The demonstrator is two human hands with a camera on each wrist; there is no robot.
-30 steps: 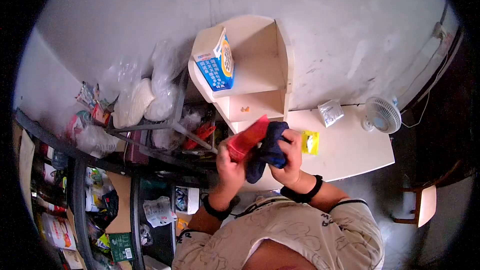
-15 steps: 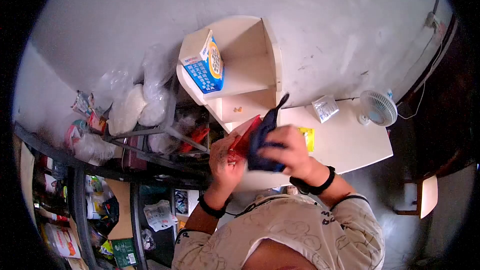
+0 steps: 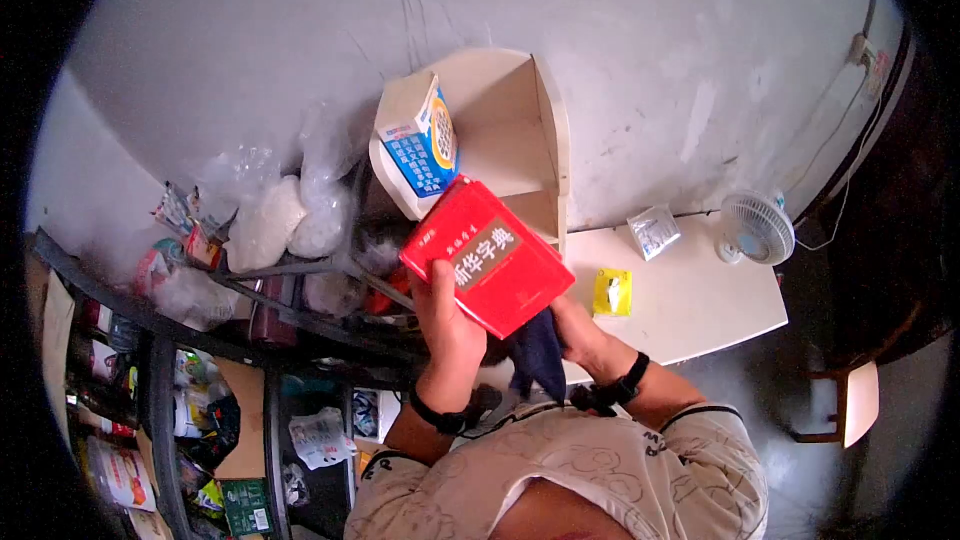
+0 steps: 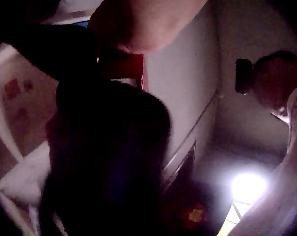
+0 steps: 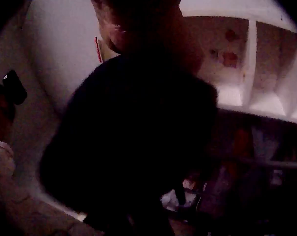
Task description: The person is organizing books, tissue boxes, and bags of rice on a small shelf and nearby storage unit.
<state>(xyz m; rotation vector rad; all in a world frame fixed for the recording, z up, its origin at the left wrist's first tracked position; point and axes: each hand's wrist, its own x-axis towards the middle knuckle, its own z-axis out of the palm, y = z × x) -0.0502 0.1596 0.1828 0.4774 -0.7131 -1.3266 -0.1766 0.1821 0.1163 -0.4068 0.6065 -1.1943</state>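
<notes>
**Red dictionary turns cover-up, dark cloth slips beneath it**

The red Xinhua dictionary now shows its whole front cover to the head camera, tilted, with the title plain to read. Half a second ago it stood nearly edge-on and the dark blue cloth covered much of it; now the cloth is mostly behind the book, and only its lower end hangs out below the near corner.

The left hand holds the dictionary by its near left side, thumb pressed on the cover and the other fingers out of sight behind. The right hand is at the lower right corner beside the cloth; its fingers are hidden behind the book, so whether they are clamped on the cloth cannot be told. Both wrist views are too dark to settle it.

The dictionary is held up in front of the white shelf unit, its far corner overlapping the thick blue-and-white dictionary in the head view. On the bench, the yellow packet lies well clear of the hands.

For the work in hand, this turn leaves the front exposed and probably puts the cloth against the back cover, with the left hand seemingly bearing most of the weight.
</notes>
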